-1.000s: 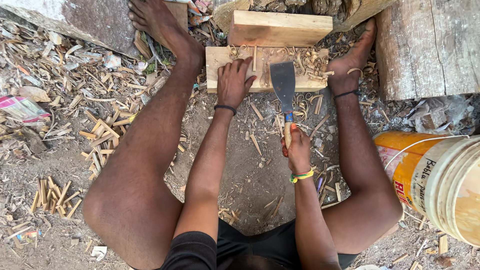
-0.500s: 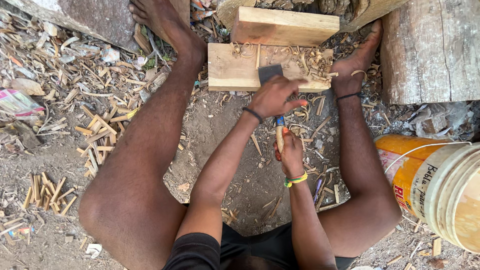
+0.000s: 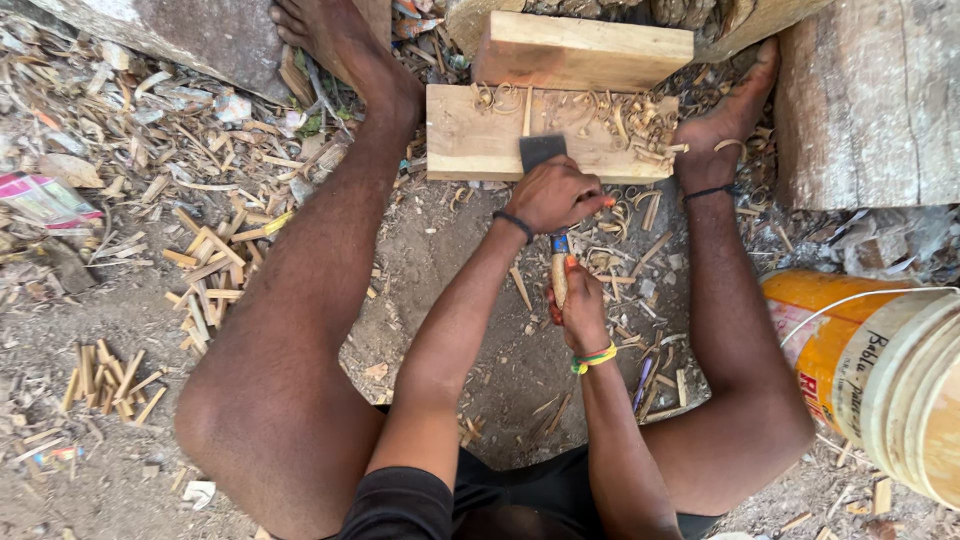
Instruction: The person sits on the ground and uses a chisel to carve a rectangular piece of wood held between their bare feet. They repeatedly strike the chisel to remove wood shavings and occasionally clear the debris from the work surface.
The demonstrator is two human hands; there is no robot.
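A pale wooden plank (image 3: 470,135) lies across the ground between my bare feet, strewn with curled shavings (image 3: 640,120). A second plank (image 3: 580,50) sits just behind it. A wide flat chisel blade (image 3: 541,150) rests on the near plank. My left hand (image 3: 557,195) is clamped over the blade's neck, pressing it down. My right hand (image 3: 578,305) grips the chisel's wooden handle (image 3: 560,270) lower down. Both wrists wear bands.
A yellow and white plastic bucket (image 3: 880,380) lies on its side at the right. A large log (image 3: 870,100) stands at the upper right, a stone slab (image 3: 180,35) at the upper left. Wood chips (image 3: 200,270) litter the dirt on the left.
My left hand left the plank's surface and came down over the chisel blade. The chisel moved forward onto the plank, and the view shifted slightly closer.
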